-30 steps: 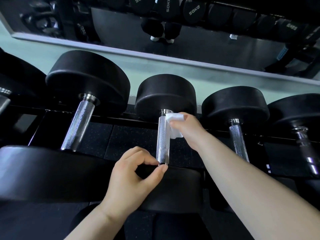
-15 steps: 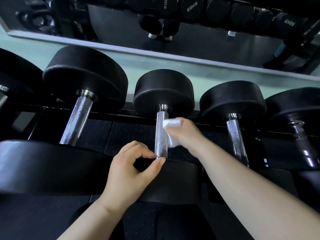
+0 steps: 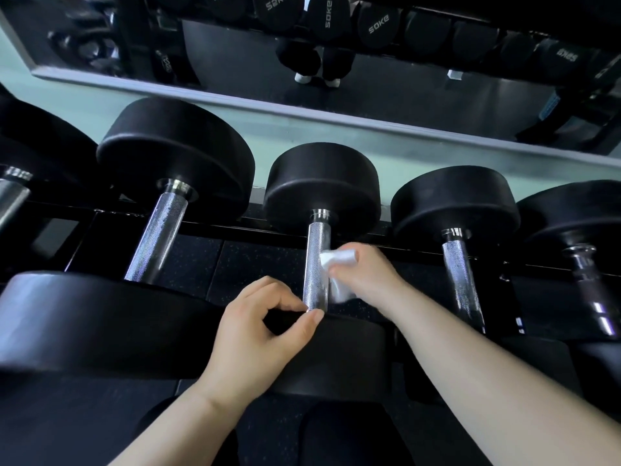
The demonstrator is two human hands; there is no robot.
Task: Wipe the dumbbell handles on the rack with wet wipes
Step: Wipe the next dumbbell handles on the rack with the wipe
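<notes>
A long mirror (image 3: 403, 95) runs across the top of the view, edged below by a grey frame (image 3: 302, 112). Under the frame is a strip of pale green wall (image 3: 420, 153). The mirror reflects a dark floor, a person's legs in dark trousers and a pair of white shoes (image 3: 304, 77). It also shows a small white object (image 3: 454, 75) lying on that floor and something blue (image 3: 551, 107) at the right edge, too small to identify. Lower in the view lie black floor tiles (image 3: 255, 264) with pale speckles and thin seams between them.
</notes>
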